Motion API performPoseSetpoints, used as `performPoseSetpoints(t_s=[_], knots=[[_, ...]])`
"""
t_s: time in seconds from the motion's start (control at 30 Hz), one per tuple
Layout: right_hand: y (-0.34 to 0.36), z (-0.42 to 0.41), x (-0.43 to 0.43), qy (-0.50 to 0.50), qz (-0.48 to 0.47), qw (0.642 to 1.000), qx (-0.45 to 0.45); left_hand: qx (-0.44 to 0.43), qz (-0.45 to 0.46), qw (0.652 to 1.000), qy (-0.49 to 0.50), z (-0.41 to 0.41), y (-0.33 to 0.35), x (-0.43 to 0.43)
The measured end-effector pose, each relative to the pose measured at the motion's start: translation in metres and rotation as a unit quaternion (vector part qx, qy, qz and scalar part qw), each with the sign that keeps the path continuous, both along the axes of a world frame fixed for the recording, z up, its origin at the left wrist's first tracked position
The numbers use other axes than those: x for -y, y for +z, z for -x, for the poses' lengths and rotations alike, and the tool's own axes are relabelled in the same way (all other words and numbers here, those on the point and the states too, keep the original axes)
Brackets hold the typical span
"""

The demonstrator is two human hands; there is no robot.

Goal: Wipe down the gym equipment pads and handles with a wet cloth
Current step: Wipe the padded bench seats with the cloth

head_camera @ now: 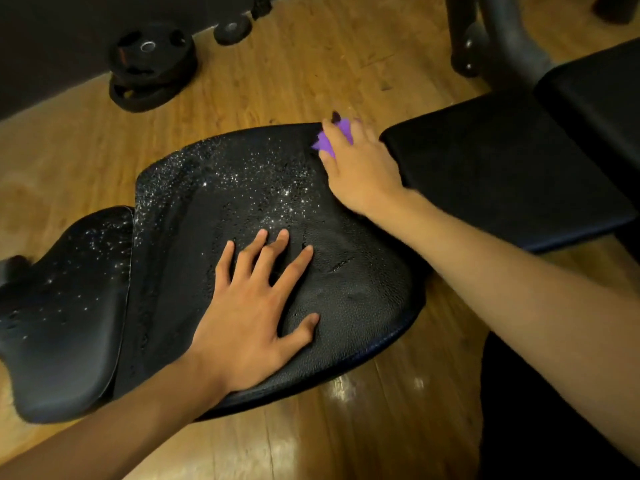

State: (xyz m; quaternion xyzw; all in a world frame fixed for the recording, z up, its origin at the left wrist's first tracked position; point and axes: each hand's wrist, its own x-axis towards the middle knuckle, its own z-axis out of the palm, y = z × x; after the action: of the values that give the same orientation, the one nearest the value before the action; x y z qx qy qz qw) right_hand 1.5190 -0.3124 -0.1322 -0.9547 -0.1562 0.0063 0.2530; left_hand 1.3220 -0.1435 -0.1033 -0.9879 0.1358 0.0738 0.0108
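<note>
The wooden floor runs under a black padded bench. Its wide middle pad is speckled with water droplets over its far and left parts, and so is the narrower left pad that butts against it. A dry-looking right pad sits just beyond a gap. Weight plates lie stacked on the floor by the dark wall, well apart from the bench. The left hand lies flat on the middle pad, fingers spread and straight. The right hand is curled around a purple cloth, bunched against the pad's far right corner.
</note>
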Motion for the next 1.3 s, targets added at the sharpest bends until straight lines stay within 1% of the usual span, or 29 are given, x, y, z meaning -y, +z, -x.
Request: performPoseSetpoints(t_s=[0.07, 0.13, 0.17, 0.23, 0.3, 0.4, 0.47, 0.53, 0.6, 0.67, 0.73, 0.77, 0.83, 0.93, 1.0, 1.07, 1.13, 1.23, 1.3], knots=[[-0.005, 0.069, 0.029, -0.014, -0.012, 1.0, -0.015, 0.001, -0.001, 1.0, 0.0, 0.0, 0.0, 0.0], [-0.002, 0.139, 0.05, -0.01, -0.02, 0.998, -0.061, -0.001, -0.005, 1.0, -0.001, -0.001, -0.001, 0.0], [0.0, 0.159, 0.056, -0.005, -0.025, 0.997, -0.078, -0.003, -0.008, 1.0, -0.002, -0.001, -0.001, 0.0], [-0.002, 0.157, 0.054, -0.01, -0.029, 0.997, -0.078, -0.007, -0.016, 1.0, -0.003, -0.001, 0.0, 0.001], [-0.006, 0.109, 0.037, -0.033, -0.035, 0.998, -0.05, -0.008, -0.018, 1.0, -0.005, 0.0, 0.0, 0.001], [-0.006, 0.019, 0.014, -0.013, -0.056, 0.997, -0.049, -0.007, -0.017, 1.0, -0.004, -0.002, 0.0, 0.001], [-0.008, 0.005, 0.016, 0.011, -0.056, 0.997, -0.053, -0.006, -0.016, 1.0, -0.001, -0.003, 0.0, 0.001], [-0.012, 0.043, 0.027, 0.023, -0.048, 0.998, -0.046, -0.009, -0.019, 1.0, -0.004, -0.002, 0.0, 0.001], [-0.01, 0.105, 0.046, 0.018, -0.06, 0.997, -0.034, -0.012, -0.019, 1.0, -0.002, 0.0, 0.002, 0.002], [-0.005, 0.167, 0.061, 0.024, -0.068, 0.996, -0.056, -0.014, -0.02, 1.0, -0.004, 0.0, 0.002, 0.003], [-0.003, 0.188, 0.066, 0.027, -0.058, 0.996, -0.07, -0.014, -0.021, 1.0, -0.004, -0.001, 0.003, 0.004], [-0.003, 0.178, 0.064, 0.024, -0.047, 0.996, -0.069, -0.015, -0.022, 1.0, -0.003, -0.001, 0.004, 0.004], [-0.008, 0.124, 0.047, 0.024, -0.014, 0.998, -0.047, -0.014, -0.019, 1.0, -0.001, -0.002, 0.005, 0.005], [-0.005, 0.015, 0.018, 0.034, -0.046, 0.996, -0.072, -0.007, -0.016, 1.0, -0.002, -0.002, 0.004, 0.005], [-0.003, -0.02, 0.01, 0.019, -0.062, 0.995, -0.078, -0.003, -0.014, 1.0, -0.001, -0.003, 0.003, 0.004], [-0.004, 0.003, 0.013, 0.016, -0.045, 0.997, -0.068, -0.003, -0.016, 1.0, -0.003, -0.001, 0.002, 0.003], [-0.009, 0.065, 0.031, 0.001, -0.042, 0.998, -0.044, -0.004, -0.013, 1.0, -0.002, 0.0, 0.002, 0.003], [-0.01, 0.165, 0.06, 0.019, -0.031, 0.999, -0.015, 0.0, -0.011, 1.0, -0.005, 0.0, 0.002, 0.004], [-0.012, 0.175, 0.064, 0.026, -0.034, 0.999, -0.005, -0.001, -0.009, 1.0, -0.006, -0.001, 0.002, 0.005]])
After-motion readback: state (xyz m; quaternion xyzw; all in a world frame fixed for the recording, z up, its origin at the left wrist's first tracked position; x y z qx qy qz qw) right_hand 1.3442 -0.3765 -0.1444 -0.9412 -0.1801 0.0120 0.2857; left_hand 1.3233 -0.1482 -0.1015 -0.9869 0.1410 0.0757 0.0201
